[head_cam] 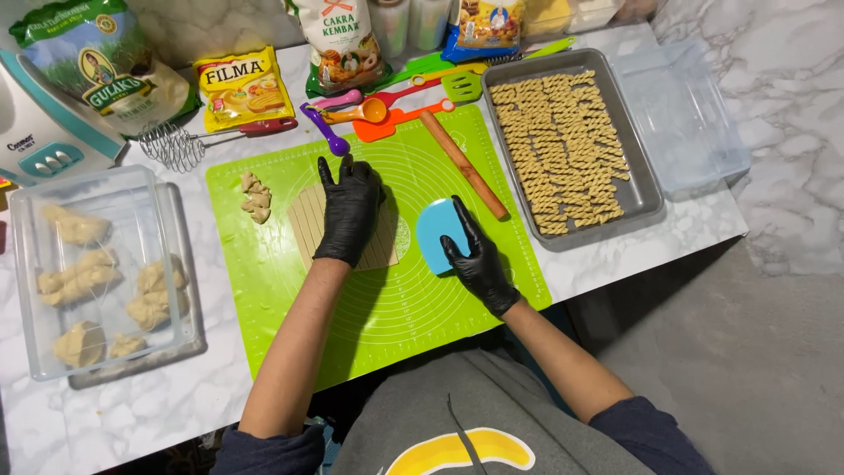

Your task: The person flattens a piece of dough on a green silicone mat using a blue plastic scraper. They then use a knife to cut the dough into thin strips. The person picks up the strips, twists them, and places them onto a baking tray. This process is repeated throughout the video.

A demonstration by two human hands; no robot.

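Dough sheet (378,246), scored into strips, lies mid green mat (387,308); your left hand (350,215) presses flat and open on it, steadying it. At 3 o'clock, your right hand (475,259) grips the blue scraper (435,233), edge down

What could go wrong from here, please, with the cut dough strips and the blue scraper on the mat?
1. The left hand lies flat on the dough strips; pressing might squash them back together.
2. The right hand holds the blue scraper close to the wooden rolling pin; a nudge could roll it toward the baking tray of twisted dough pieces.
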